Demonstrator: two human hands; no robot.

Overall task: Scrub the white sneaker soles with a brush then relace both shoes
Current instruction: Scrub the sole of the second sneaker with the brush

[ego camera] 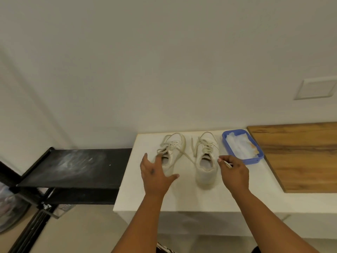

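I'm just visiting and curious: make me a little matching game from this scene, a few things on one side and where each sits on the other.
Things:
1. blue tray
2. wooden board
3. black shelf
4. left hand

Places:
A. far right, on the white table
B. left of the white table
C. just right of the right sneaker
D. at the left sneaker

Pairs: 1-C, 2-A, 3-B, 4-D

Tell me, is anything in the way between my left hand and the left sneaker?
Nothing visible blocks it. The left hand is open, fingers spread right over the heel of the left sneaker. The right hand pinches a thin white stick beside the right sneaker.
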